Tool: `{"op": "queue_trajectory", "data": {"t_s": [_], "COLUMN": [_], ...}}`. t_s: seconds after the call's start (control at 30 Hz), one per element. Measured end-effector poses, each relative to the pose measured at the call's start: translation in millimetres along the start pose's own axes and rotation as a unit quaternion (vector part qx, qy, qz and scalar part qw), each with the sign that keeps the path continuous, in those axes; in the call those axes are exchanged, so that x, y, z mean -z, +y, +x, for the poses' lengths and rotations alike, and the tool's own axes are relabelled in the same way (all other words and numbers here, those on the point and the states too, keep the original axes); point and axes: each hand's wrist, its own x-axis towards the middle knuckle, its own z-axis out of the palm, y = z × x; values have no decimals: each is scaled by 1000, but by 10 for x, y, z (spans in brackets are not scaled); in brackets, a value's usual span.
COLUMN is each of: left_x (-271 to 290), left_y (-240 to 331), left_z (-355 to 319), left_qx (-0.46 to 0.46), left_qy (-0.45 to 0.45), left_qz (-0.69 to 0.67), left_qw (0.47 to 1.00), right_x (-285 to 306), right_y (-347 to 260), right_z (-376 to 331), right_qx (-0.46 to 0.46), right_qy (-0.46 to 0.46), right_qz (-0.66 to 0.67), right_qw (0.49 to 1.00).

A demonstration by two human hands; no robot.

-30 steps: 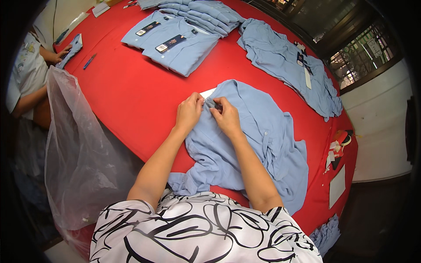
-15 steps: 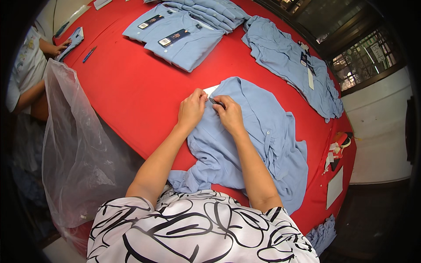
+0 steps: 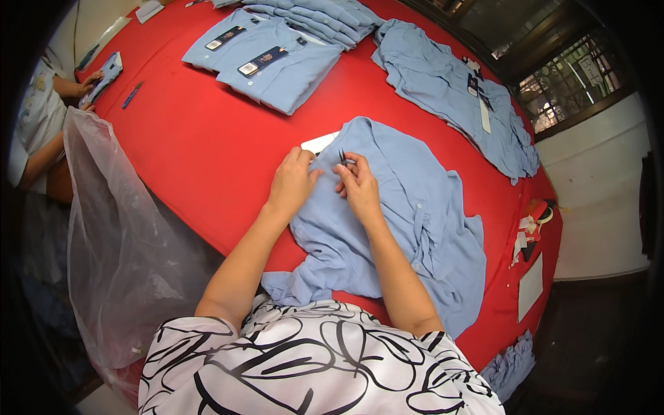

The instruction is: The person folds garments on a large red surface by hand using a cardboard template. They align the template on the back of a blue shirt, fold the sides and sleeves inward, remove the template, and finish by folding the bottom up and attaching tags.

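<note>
Dark pointed tool [image 3: 342, 159] in my right hand [image 3: 359, 184]

I pinch it between closed fingertips, over the blue shirt [image 3: 401, 187] spread on the red table [image 3: 207, 173]. My left hand [image 3: 292, 180] lies half open beside the white card [image 3: 320, 142]; whether it grips anything, I cannot tell.

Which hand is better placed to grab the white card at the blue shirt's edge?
Probably your left hand: its fingers lie close by the card, with no tool showing. Your right hand sits farther off and holds a small dark pointed tool.
</note>
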Motion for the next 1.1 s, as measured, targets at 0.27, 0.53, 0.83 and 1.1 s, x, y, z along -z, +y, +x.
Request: {"op": "queue_trajectory", "data": {"t_s": [0.27, 0.53, 0.83, 1.1], "left_x": [99, 128, 94, 97], "left_y": [-64, -122, -95, -127], "left_z": [275, 304, 272, 271], "left_qx": [110, 313, 309, 313], "left_qy": [-131, -173, -146, -159], "left_qz": [-71, -449, -471, -466], "left_qw": [983, 819, 813, 812], "right_x": [-47, -49, -64, -40], "right_y": [147, 57, -35, 10], "right_z": [-52, -88, -101, -67], "right_qx": [107, 109, 141, 86], "right_qy": [18, 23, 21, -10], "right_qz": [-87, -141, -192, -166], "right_qw": [990, 984, 971, 982]}}
